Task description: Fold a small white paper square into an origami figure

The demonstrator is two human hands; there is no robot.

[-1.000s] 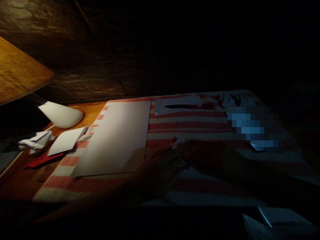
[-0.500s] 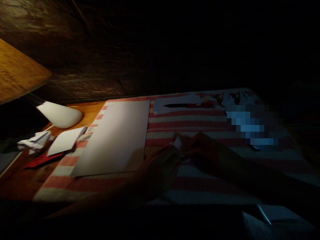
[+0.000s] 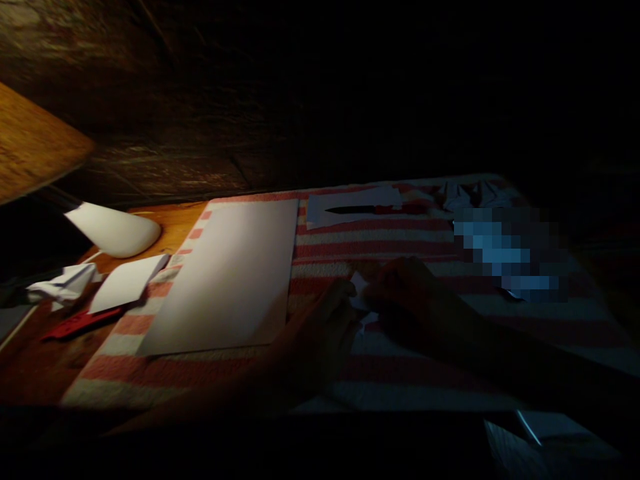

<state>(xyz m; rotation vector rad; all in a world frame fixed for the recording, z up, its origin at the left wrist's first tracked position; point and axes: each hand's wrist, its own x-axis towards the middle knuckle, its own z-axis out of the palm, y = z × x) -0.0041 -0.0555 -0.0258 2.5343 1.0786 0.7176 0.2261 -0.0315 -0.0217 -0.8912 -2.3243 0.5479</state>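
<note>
In dim light, a small piece of white paper (image 3: 359,291) is between my two hands, above the striped towel (image 3: 320,270). My left hand (image 3: 323,330) has its fingers curled at the paper's left side. My right hand (image 3: 407,300) pinches the paper from the right. A lower corner of the paper shows beneath the fingers; most of the rest is hidden by the hands. Left of my hands, a large white sheet (image 3: 225,273) lies flat on the towel. Further back, a knife (image 3: 353,210) with a dark blade and red handle rests on a smaller paper sheet (image 3: 320,219).
On the left stand a white lamp base (image 3: 120,230) and its orange-brown shade (image 3: 35,147). Near them lie crumpled paper (image 3: 67,283), a folded white paper (image 3: 125,283) and a red tool (image 3: 83,323). Folded paper shapes (image 3: 467,195) and a blurred bluish object (image 3: 500,250) are at the right.
My hands have shifted slightly on the small paper; the left fingers have drawn back a little and more of the paper's lower corner shows. The view has moved slightly.
</note>
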